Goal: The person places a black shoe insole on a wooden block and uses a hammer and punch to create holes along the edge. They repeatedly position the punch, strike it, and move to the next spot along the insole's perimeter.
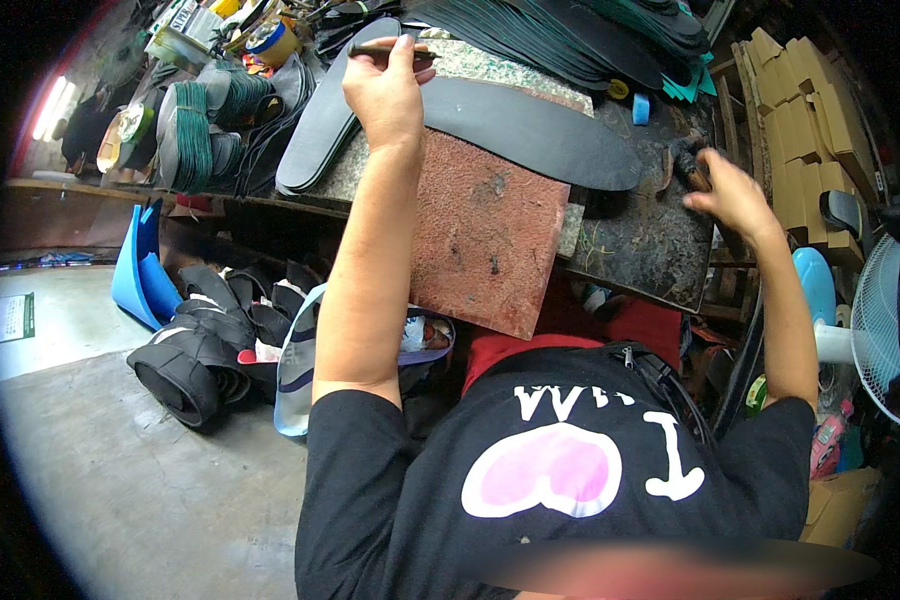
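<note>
My left hand is raised over the far end of the worktable, fingers closed around a thin dark piece whose kind I cannot tell. Beneath it lies a long grey shoe sole, reaching across a reddish-brown board. More grey soles are stacked in a pile just left of this hand. Out to the right, my right hand is bent over the black, stained tabletop. Its fingers curl against a dark, lumpy object, partly hidden by the hand.
Layered dark sole sheets cover the back of the table, near a roll of blue tape. Bundled green-edged soles sit at the left. Cardboard boxes and a white fan stand right. Black padded pieces lie on the floor.
</note>
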Available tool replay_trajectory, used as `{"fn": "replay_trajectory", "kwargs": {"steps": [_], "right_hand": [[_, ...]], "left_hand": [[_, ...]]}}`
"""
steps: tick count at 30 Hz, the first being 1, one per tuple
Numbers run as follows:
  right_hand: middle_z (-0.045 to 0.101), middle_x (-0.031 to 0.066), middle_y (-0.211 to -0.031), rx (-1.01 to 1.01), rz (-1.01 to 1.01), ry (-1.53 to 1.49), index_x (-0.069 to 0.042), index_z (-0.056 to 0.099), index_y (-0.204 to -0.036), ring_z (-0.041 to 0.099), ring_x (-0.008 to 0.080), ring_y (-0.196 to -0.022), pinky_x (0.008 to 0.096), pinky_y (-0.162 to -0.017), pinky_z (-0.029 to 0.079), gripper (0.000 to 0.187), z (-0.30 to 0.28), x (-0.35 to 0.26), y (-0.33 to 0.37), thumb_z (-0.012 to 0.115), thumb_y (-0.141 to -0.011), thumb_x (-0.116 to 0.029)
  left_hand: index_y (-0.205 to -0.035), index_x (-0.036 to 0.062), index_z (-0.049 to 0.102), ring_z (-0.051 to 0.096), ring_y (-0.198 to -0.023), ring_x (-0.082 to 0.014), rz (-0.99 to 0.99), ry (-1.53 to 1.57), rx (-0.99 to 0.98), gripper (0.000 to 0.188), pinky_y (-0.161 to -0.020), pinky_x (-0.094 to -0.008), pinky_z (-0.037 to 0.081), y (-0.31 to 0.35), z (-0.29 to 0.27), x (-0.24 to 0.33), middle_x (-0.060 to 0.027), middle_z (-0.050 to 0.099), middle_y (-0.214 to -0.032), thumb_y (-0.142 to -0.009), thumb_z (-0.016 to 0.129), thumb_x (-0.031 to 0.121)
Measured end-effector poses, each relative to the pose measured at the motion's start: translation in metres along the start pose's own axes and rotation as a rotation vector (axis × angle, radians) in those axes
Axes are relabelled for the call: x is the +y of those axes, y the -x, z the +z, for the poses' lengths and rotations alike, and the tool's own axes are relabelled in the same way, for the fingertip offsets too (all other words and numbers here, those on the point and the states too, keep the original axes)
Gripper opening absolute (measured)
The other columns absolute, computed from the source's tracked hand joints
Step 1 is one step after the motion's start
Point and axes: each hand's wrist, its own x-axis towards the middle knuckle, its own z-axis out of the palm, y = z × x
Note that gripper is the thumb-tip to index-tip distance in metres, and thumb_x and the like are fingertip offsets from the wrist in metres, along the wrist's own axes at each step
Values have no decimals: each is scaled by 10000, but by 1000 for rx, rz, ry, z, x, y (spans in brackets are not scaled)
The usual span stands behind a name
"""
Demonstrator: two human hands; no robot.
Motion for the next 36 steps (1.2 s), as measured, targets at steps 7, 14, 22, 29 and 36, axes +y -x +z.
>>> {"fn": "replay_trajectory", "kwargs": {"steps": [7,14,22,29,36], "right_hand": [[651,119,-993,313,52,-332,-7,541,-1256,650,233,-899,332,-789,504,392,23,28,-2,623,-936,-218],[681,112,-884,305,-264,-634,-48,611,-1241,650,190,-705,288,-623,501,362,-32,-70,-4,626,-944,-254],[674,138,-831,825,-638,-720,-16,634,-1111,642,192,-652,294,-580,507,227,-76,-162,-29,610,-946,-171],[695,150,-877,544,-407,-198,-163,596,-1145,681,357,-804,451,-667,556,301,-10,-151,-52,551,-952,-389],[697,168,-917,431,-301,-163,-170,588,-1221,683,361,-846,455,-707,554,361,4,-145,-53,539,-957,-411]], "left_hand": [[-938,-39,632,674,-717,-150,-122,-504,-175,127,-633,-259,588,10,1,-27,-100,678,-852,-886,687,64],[-899,-24,632,670,-652,-122,-134,-307,-16,132,-566,-250,557,13,0,-43,-84,691,-770,-850,722,59],[-880,28,651,679,-681,-324,441,-957,-241,202,-632,-357,534,17,12,-35,-176,679,-749,-838,734,207],[-879,16,632,669,-739,-371,386,-938,-128,192,-687,-413,530,16,12,-38,-182,678,-794,-849,691,196],[-899,-37,629,676,-674,-148,-112,-165,-103,126,-574,-259,589,8,3,-53,-111,682,-811,-861,703,56]]}}
